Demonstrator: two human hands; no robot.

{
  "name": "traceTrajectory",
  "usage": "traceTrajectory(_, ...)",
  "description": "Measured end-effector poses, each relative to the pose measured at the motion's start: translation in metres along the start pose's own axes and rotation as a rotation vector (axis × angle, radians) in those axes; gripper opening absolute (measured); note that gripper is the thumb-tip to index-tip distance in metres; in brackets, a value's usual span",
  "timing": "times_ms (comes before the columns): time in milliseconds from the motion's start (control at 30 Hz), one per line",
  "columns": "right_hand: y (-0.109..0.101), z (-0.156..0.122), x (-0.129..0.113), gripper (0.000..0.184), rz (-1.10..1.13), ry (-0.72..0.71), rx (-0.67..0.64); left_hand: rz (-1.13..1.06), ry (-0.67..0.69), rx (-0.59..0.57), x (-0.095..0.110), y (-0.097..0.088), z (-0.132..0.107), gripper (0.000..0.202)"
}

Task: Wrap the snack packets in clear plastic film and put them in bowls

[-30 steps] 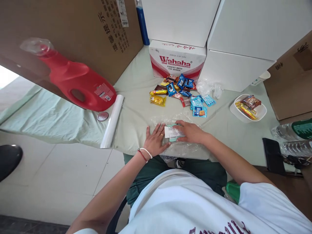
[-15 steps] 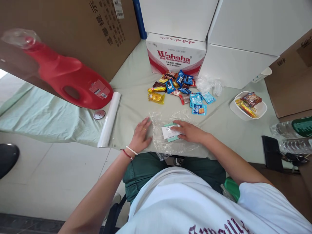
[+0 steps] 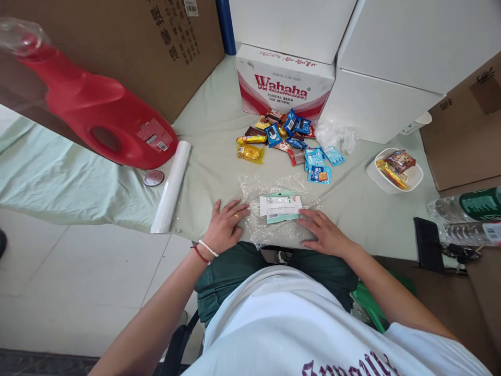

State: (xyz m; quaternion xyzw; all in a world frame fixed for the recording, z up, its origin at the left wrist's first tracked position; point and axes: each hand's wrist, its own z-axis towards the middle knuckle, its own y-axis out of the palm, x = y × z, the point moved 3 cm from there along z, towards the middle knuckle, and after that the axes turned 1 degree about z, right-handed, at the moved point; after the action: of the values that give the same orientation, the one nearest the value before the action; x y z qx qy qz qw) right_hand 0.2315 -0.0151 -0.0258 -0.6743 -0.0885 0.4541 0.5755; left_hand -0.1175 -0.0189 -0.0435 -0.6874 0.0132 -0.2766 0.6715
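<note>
A clear plastic sheet (image 3: 254, 230) lies crinkled on the cloth-covered table near its front edge. On the middle of it rests a flat green packet (image 3: 287, 217) with a white printed packet (image 3: 280, 202) on top. My left hand (image 3: 226, 224) lies on the left edge of the sheet, fingers spread and holding nothing. My right hand (image 3: 323, 232) is on the sheet's right side, fingers apart, fingertips close to the packets' right end; whether they touch cannot be made out.
Behind the sheet is a pile of wrapped snacks (image 3: 282, 133), before a Wahaha carton (image 3: 285, 86). At left stand a red jug (image 3: 113, 120) and a white roll (image 3: 171, 188). To the right are a white tub (image 3: 376, 175), a black phone (image 3: 428, 245) and plastic bottles (image 3: 450, 206).
My right hand has come off the packets and drawn back to the right with its fingers spread. The packets now lie uncovered. My left hand stays on the sheet's left edge.
</note>
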Motion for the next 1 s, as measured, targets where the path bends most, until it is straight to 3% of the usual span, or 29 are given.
traceTrajectory(67, 0.001, -0.003, 0.000, 0.028, -0.005, 0.016, 0.037, 0.030, 0.029, 0.019, 0.008, -0.001, -0.004, 0.069)
traceTrajectory(100, -0.002, -0.001, -0.001, 0.025, 0.003, 0.019, 0.060, 0.044, 0.048, 0.037, 0.014, -0.001, -0.007, 0.069)
traceTrajectory(200, -0.022, 0.016, -0.005, 0.028, 0.064, 0.000, 0.073, 0.055, 0.115, 0.085, 0.030, 0.003, -0.010, 0.060)
traceTrajectory(267, -0.038, 0.034, -0.003, 0.032, 0.123, -0.011, 0.033, 0.019, 0.111, 0.099, 0.036, 0.007, -0.008, 0.041)
traceTrajectory(333, -0.049, 0.055, 0.003, 0.033, 0.175, -0.015, -0.028, -0.065, 0.040, 0.125, 0.035, 0.011, -0.001, 0.026)
traceTrajectory(400, -0.054, 0.075, 0.015, 0.032, 0.214, 0.033, -0.077, -0.170, -0.099, 0.194, 0.029, 0.014, 0.009, 0.033)
traceTrajectory(500, -0.048, 0.097, 0.034, 0.033, 0.237, 0.249, -0.168, -0.249, -0.344, 0.332, 0.016, 0.014, 0.024, 0.043)
traceTrajectory(600, -0.047, 0.108, 0.043, 0.027, 0.111, 0.403, -0.290, -0.190, -0.467, 0.410, 0.010, 0.013, 0.035, 0.039)
traceTrajectory(700, -0.061, 0.123, 0.040, 0.024, -0.083, 0.381, -0.338, -0.090, -0.536, 0.430, 0.009, 0.013, 0.038, 0.030)
traceTrajectory(833, -0.073, 0.164, 0.033, 0.036, -0.219, 0.281, -0.215, -0.030, -0.638, 0.431, 0.011, 0.013, 0.039, 0.017)
traceTrajectory(933, -0.053, 0.195, 0.027, 0.055, -0.201, 0.205, -0.278, -0.050, -0.682, 0.429, 0.013, 0.011, 0.045, 0.041)
traceTrajectory(1000, -0.038, 0.207, 0.025, 0.062, -0.189, 0.237, -0.321, -0.075, -0.687, 0.394, 0.014, 0.008, 0.050, 0.057)
